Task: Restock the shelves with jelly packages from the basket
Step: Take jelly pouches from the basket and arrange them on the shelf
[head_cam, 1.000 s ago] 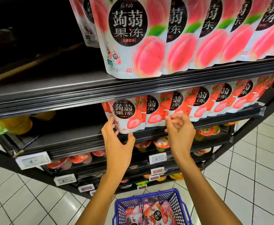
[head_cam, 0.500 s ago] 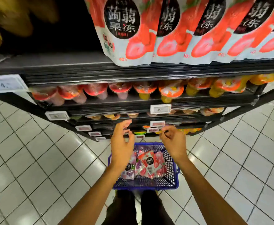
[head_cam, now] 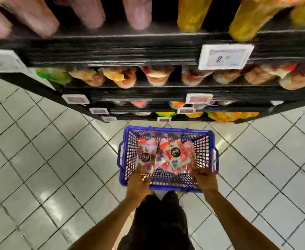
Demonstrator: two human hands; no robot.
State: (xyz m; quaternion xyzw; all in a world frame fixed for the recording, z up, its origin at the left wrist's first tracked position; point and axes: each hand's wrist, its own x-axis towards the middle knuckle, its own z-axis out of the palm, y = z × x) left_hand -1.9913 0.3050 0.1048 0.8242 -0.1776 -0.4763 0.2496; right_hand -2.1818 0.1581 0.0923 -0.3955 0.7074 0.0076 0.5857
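A blue plastic basket [head_cam: 168, 129] stands on the tiled floor in front of the shelves. Inside lie jelly packages: a red strawberry one [head_cam: 175, 154] on top and a purple grape one [head_cam: 147, 156] to its left. My left hand [head_cam: 139, 181] reaches over the basket's near rim, fingers at the purple package's lower edge. My right hand [head_cam: 205, 178] hovers at the near right corner, fingers spread beside the red package. Neither hand visibly grips a package; the picture is blurred.
Black shelves [head_cam: 112, 51] rise just beyond the basket, stocked with jelly cups and pouches, with white price tags [head_cam: 224, 56] on their front rails. Grey floor tiles [head_cam: 48, 159] lie on both sides of the basket. My dark trouser legs [head_cam: 159, 222] stand behind it.
My view has tilted down from the upper shelves to the floor. Both hands have dropped from the shelf front down into the basket.
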